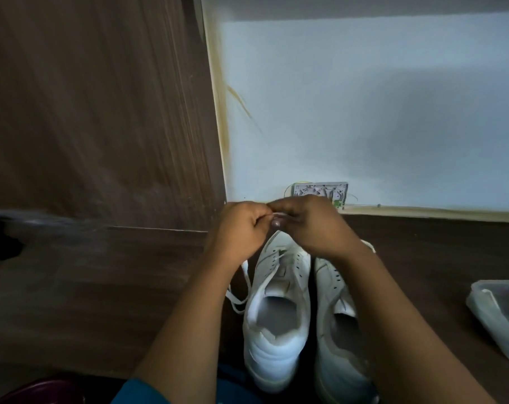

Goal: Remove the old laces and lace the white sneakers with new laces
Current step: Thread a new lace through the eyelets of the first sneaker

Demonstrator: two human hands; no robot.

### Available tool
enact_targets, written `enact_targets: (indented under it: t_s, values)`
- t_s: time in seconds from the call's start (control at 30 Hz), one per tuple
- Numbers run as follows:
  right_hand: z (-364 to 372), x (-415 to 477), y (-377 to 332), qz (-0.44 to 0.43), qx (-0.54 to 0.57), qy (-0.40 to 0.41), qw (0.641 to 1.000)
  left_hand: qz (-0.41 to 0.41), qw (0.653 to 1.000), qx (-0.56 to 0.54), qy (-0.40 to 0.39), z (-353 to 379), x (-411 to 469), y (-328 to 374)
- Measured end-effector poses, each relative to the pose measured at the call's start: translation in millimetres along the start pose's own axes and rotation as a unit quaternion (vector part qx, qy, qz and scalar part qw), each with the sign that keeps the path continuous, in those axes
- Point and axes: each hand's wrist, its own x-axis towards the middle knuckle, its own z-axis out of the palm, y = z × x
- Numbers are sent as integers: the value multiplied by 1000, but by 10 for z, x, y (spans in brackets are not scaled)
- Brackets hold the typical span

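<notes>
Standing side by side on the dark desk, heels nearest, two white sneakers were seen: the left sneaker and the right sneaker. A white lace was trailed on the desk just beside the left sneaker and was carried up from its front eyelets to the hands. Above the toes, the left hand and the right hand were held together, each closed in a pinch on the lace. No lace could be made out in the right sneaker. Whether this lace was old or new could not be told; the step was judged to be work at the left sneaker's front eyelets. For the next move, a steady pull or feed through one eyelet would be called for, with the sneaker kept from sliding. A clear tub was set well apart on the right, and an open socket box was fixed in the wall behind.
</notes>
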Motion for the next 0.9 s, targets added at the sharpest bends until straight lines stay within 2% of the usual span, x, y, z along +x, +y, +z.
enact_targets:
  t_s: [0.07, 0.13, 0.23, 0.27, 0.33, 0.37, 0.43, 0.5, 0.57, 0.63, 0.7, 0.77, 0.83, 0.9]
  values:
    - [49, 21, 59, -21, -63, 26, 997, 6, 999, 32, -5, 9, 2, 17]
    - [8, 9, 133, 5, -113, 107, 988, -11, 999, 31, 7, -3, -11, -50]
    - [-173, -37, 253, 118, -116, 283, 945, -39, 998, 4, 55, -56, -28, -155]
    - [-222, -59, 303, 159, -128, 311, 928, -38, 997, 7, 67, -66, -29, -175]
    - [-255, -98, 347, 180, -164, 296, 924, -21, 997, 15, 69, -69, -23, -152]
    - [-249, -113, 308, 154, -174, 257, 938, -3, 998, 17, 66, -57, -15, -120]
    - [-161, -89, 200, 38, -149, 154, 976, 37, 997, 21, 60, -27, 8, -39]
    - [7, -35, 96, -73, -169, 63, 981, 63, 996, 44, 55, 4, 23, 37]
    - [88, -7, 83, -107, -202, 74, 971, 65, 994, 63, 59, 5, 6, 65]
    - [30, -30, 129, -65, -171, 149, 972, 43, 994, 79, 66, -28, -27, 43]
    - [-106, -76, 178, 27, -151, 228, 962, 5, 994, 81, 72, -68, -43, -22]
    - [-215, -100, 240, 113, -165, 273, 941, -9, 994, 84, 75, -89, -43, -85]
    - [-221, -126, 267, 137, -216, 226, 940, 14, 994, 94, 55, -70, -31, -97]
    - [-131, -104, 241, 70, -213, 133, 965, 50, 992, 109, 29, -14, -12, -40]
